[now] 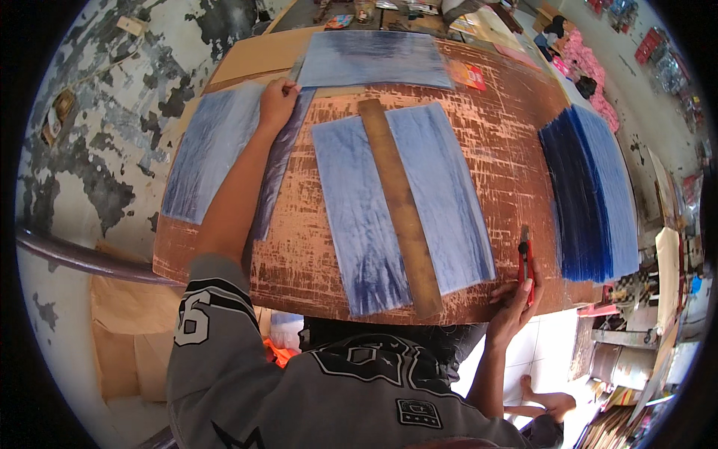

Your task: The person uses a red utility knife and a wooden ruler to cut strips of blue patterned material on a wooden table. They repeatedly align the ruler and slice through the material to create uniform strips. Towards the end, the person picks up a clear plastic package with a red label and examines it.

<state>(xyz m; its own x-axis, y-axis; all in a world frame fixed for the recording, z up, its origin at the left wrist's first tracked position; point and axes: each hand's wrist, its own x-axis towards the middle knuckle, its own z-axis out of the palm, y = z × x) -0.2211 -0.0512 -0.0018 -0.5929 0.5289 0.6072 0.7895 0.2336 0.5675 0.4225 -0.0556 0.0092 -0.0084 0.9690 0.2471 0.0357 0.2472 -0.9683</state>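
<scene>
My right hand (511, 308) is closed round a red box cutter (526, 273) at the table's near right edge, its blade end pointing away from me. My left hand (280, 102) is closed at the far left, by the upper end of a narrow dark blue strip (283, 168). What its fingers pinch is hidden. Beside it lies a streaky blue sheet (213, 150), and beyond it another blue sheet (374, 60). In the middle, a long brownish ruler (400, 202) lies lengthwise over a blue-white sheet (449, 202), with sheet showing on both sides.
The brown tabletop (516, 165) is scratched all over. A tall stack of blue sheets (591, 198) stands at its right edge. A small red-orange packet (468, 75) lies at the back, cardboard (258, 56) at the back left. Another person's bare foot (540, 396) shows lower right.
</scene>
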